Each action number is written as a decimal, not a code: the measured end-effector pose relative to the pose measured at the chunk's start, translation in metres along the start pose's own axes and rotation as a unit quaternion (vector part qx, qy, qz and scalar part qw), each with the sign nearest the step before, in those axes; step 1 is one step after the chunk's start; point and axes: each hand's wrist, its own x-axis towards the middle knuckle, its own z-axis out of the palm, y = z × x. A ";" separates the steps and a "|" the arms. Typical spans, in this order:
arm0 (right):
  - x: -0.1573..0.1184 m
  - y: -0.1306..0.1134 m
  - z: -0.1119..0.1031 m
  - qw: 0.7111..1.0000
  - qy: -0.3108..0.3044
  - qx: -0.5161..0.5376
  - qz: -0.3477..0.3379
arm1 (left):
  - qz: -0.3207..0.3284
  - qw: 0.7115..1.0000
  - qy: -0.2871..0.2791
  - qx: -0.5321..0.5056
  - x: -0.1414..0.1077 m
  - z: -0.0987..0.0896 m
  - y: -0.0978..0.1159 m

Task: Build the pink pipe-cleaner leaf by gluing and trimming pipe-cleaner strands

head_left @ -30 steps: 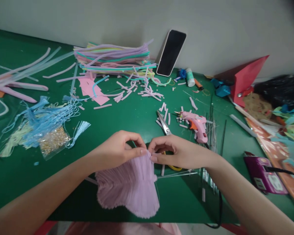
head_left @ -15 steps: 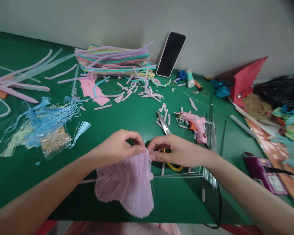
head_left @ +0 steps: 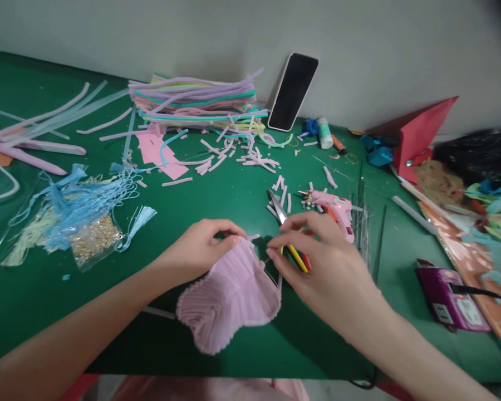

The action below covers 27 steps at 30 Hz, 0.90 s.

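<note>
My left hand (head_left: 211, 248) pinches the top edge of a ribbed lilac piece (head_left: 234, 295) made of fuzzy strips packed side by side, its lower edge wavy. To the right of the piece, my right hand (head_left: 317, 256) has thumb and fingertips brought together near a thin line that runs to the piece; what they hold is too fine to make out. Scissors (head_left: 278, 208) with yellow and red on the handles lie partly under my right hand. A short lilac stub sticks out at the piece's top corner.
Beyond my hands lie cut lilac bits (head_left: 256, 159), a pipe-cleaner bundle (head_left: 196, 100) and a leaning phone (head_left: 293, 92). Blue tassels (head_left: 75, 206) and a bead bag (head_left: 95, 240) are left; a pink glue gun (head_left: 338, 209), thin wires and a purple box (head_left: 453, 298) right.
My right hand has come off the piece's top corner, moving right and turning over the scissor handles. The lilac piece has swung and tilted, its lower part shifting right.
</note>
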 end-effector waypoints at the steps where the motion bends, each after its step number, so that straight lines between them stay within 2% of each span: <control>1: -0.003 -0.002 0.005 1.000 0.001 -0.006 0.011 | 0.001 1.000 -0.004 -0.014 0.000 0.001 0.000; 7: -0.009 -0.004 0.032 0.999 0.014 0.015 0.038 | -0.050 0.994 -0.019 -0.098 0.000 0.004 0.000; 10: -0.007 -0.006 0.032 1.000 0.028 0.004 0.010 | -0.052 0.993 -0.013 -0.100 0.001 0.006 -0.002; 18: -0.011 -0.022 0.034 0.987 0.057 -0.128 -0.081 | -0.055 0.994 0.003 -0.092 0.002 0.007 -0.004; 22: -0.016 -0.025 0.036 0.982 0.054 -0.147 -0.102 | -0.072 0.991 0.007 -0.109 0.001 0.006 -0.003; 27: -0.017 -0.022 0.034 0.982 0.051 -0.133 -0.123 | -0.057 0.991 0.007 -0.117 0.003 0.005 -0.005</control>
